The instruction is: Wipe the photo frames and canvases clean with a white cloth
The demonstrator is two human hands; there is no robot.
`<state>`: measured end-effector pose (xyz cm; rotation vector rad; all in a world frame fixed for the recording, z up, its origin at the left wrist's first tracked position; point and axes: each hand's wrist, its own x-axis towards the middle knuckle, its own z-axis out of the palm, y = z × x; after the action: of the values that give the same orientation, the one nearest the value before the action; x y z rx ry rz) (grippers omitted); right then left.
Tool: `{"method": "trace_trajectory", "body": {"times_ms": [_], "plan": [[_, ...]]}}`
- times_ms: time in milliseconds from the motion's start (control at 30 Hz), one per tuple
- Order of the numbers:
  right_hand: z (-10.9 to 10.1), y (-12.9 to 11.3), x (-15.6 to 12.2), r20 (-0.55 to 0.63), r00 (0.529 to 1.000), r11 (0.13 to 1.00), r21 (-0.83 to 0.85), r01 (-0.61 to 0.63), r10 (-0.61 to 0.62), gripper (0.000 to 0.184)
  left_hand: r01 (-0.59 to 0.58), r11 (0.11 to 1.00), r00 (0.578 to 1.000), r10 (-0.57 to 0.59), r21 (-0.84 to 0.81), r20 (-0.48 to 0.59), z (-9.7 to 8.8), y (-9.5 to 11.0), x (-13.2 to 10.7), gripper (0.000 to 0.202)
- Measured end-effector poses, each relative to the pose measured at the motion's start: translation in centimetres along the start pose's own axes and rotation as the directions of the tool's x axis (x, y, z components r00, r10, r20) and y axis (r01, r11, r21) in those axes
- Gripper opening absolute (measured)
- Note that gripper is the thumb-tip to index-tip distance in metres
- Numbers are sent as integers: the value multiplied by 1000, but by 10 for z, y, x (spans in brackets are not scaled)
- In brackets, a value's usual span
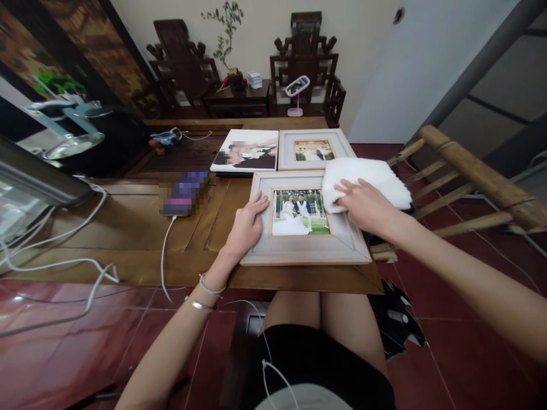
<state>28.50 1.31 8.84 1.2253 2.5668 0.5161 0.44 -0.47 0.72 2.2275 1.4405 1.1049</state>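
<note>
A pale wooden picture frame (305, 250) with a photo of two people lies flat near the table's front edge. My left hand (248, 225) rests on its left side, thumb and fingers against the rim. On its upper right corner lies a white cloth (363, 179), which my right hand (361, 200) grips and presses down; part of the cloth hangs past the right side. Behind it, touching or nearly so, are a second pale picture frame (335, 149) and a photo album (252, 151) with a picture on its cover.
A phone (184, 193) with a white charging cable (163, 250) lies left on the wooden table (141, 250). A small blue-and-white ornament (166, 138) sits farther back. A pink-stemmed mirror (296, 97) stands at the far edge. A bamboo chair (478, 171) is close on the right.
</note>
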Motion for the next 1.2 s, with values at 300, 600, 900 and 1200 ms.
{"method": "trace_trajectory", "body": {"times_ms": [300, 600, 900, 1200], "plan": [[-32, -48, -89, -30, 988, 946, 284, 153, -151, 37, -33, 998, 999, 32, 56, 11, 2, -5, 1, 50], [-19, -35, -29, -14, 1000, 976, 216, -19, 23, 39, -50, 996, 997, 46, 73, 54, 0, -6, 2, 48], [20, -6, 54, -154, 986, 998, 23, -61, 64, 40, -36, 997, 999, 34, 67, 40, 0, -4, 2, 45], [-24, -65, -33, 2, 989, 977, 159, 142, -145, 28, -33, 998, 999, 33, 47, 4, 2, -5, 2, 46]]}}
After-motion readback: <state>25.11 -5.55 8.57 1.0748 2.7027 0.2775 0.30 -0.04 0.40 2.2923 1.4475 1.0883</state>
